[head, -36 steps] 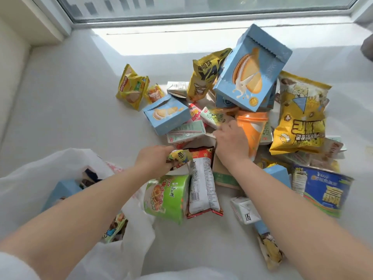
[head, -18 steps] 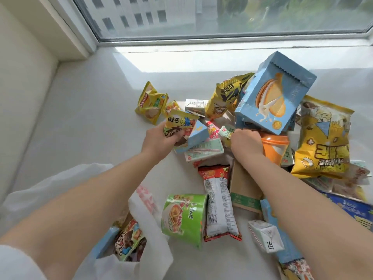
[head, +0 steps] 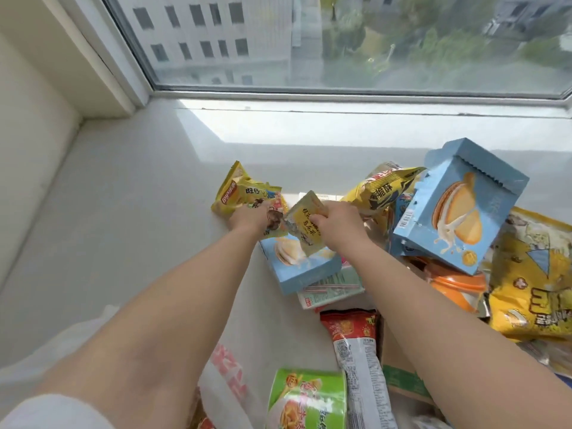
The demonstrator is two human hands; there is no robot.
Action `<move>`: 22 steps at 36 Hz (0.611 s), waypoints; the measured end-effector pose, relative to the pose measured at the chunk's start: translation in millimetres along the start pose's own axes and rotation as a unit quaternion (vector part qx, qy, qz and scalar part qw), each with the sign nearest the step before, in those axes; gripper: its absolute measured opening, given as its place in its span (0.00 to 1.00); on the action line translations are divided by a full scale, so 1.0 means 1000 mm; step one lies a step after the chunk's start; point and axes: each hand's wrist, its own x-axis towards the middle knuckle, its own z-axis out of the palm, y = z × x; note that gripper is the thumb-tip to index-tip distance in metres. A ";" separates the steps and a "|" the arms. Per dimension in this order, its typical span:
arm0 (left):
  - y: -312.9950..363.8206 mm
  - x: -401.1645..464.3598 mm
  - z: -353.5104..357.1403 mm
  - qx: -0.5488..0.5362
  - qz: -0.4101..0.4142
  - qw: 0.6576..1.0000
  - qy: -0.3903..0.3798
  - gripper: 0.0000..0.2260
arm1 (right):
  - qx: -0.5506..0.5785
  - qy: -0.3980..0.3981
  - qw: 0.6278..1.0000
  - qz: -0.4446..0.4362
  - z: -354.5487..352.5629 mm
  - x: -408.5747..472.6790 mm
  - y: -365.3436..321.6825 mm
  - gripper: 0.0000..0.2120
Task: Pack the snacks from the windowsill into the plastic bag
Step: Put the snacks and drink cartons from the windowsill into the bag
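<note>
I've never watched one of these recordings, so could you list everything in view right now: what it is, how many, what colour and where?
Windowsill: one, white, under the window.
Large biscuit box: one, light blue, tilted atop the pile at right.
Small biscuit box: one, light blue, below the hands.
Crisp packet: one, yellow, far left of the pile.
Popcorn bag: one, yellow, right edge.
Tall snack bag: one, yellow and dark, behind the right hand.
Orange cup: one, under the large box.
Red-topped packet: one, near centre.
Green tub: one, bottom.
Plastic bag: one, white, bottom left.
Small yellow packet: one, pinched by the right hand.
Cartoon packet: one, yellow, gripped by the left hand.
Left hand; right hand.
</note>
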 end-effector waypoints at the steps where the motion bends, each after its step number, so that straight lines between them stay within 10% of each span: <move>1: 0.000 0.006 0.005 0.015 -0.002 1.000 -0.017 0.30 | -0.011 -0.003 1.000 0.002 0.006 0.008 0.000 0.09; 22: 0.004 0.106 0.030 0.261 0.146 0.944 -0.139 0.41 | -0.026 -0.161 0.985 0.050 0.059 0.080 0.037 0.07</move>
